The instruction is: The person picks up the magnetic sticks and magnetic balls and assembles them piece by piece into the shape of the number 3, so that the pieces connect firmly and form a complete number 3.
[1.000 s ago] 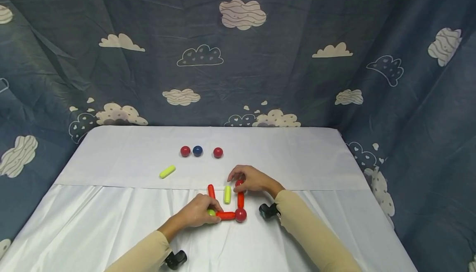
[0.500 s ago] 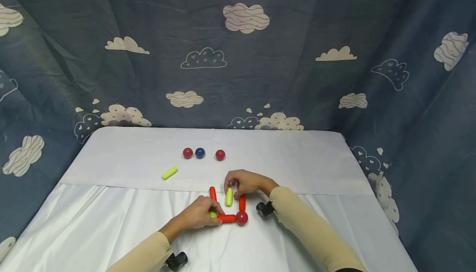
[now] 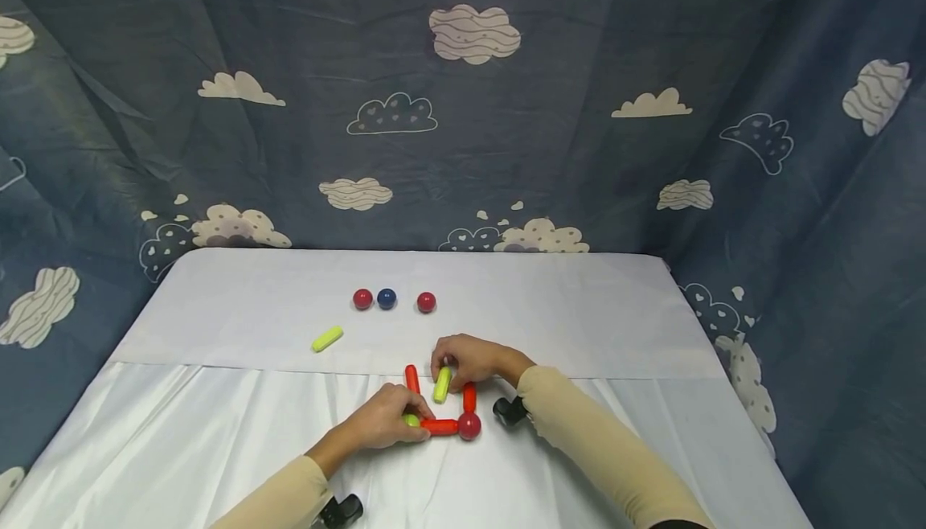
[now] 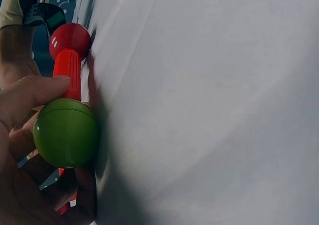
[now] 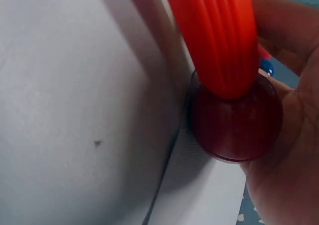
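A chain of toy rods and balls lies on the white cloth in front of me. My left hand grips it at the green ball, with the thumb on the end of the adjoining red rod. A red ball forms the near right corner. From there another red rod runs away to a dark red ball, hidden under my right hand in the head view. My right hand pinches the far end of a yellow-green rod. One more red rod points away beside my left fingers.
Farther back on the cloth stand a red ball, a blue ball and another red ball. A second yellow-green rod lies left of centre. A dark cloud-patterned curtain hangs behind the table.
My right hand has shifted left from the far dark red ball to the yellow-green rod and now pinches it; the rod has tilted slightly. The left hand keeps its grip.
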Demonstrator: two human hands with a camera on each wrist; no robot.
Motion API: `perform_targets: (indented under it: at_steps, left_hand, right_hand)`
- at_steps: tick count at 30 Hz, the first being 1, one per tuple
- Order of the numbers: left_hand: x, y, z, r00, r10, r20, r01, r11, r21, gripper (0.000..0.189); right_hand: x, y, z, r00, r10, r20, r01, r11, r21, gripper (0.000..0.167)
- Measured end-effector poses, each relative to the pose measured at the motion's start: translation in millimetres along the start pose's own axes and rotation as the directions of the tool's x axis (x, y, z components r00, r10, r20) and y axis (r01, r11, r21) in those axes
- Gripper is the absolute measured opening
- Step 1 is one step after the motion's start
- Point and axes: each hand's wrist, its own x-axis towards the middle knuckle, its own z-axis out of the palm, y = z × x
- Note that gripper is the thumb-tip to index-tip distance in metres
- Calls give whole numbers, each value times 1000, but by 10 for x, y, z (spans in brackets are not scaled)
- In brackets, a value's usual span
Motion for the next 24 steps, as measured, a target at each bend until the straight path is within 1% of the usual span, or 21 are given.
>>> perform_targets:
  at_steps: [5, 7, 11, 15, 18, 24]
  left_hand:
    - [-7, 15, 2, 1000, -11, -7, 11, 1000, -4, 15]
    - [-13, 21, 0, 1000, -10, -7, 10, 1000, -4, 15]
    - [-20, 27, -10, 1000, 3, -4, -3, 1000, 3, 14]
    - [-20, 29, -32, 1000, 6, 4, -6, 1000, 8, 14]
    - [-17, 29, -43, 1000, -12, 6, 12, 1000, 14, 14]
    - [-13, 18, 4, 1000, -18, 9, 18, 1000, 1, 15]
  right_hand:
    - [-12, 7, 6, 998, 9, -61, -8, 1000, 2, 26]
    - [-14, 23, 11, 996, 11, -84, -9, 1000, 28, 25]
    - [-21, 52, 13, 989, -4, -145, 15, 997, 75, 21]
    - [-26, 61, -13, 974, -1, -227, 29, 992, 120, 20]
    - [-29, 64, -40, 960, 18, -279, 29, 986, 165, 20]
    - [-78, 87, -60, 936, 72, -345, 14, 971, 240, 23]
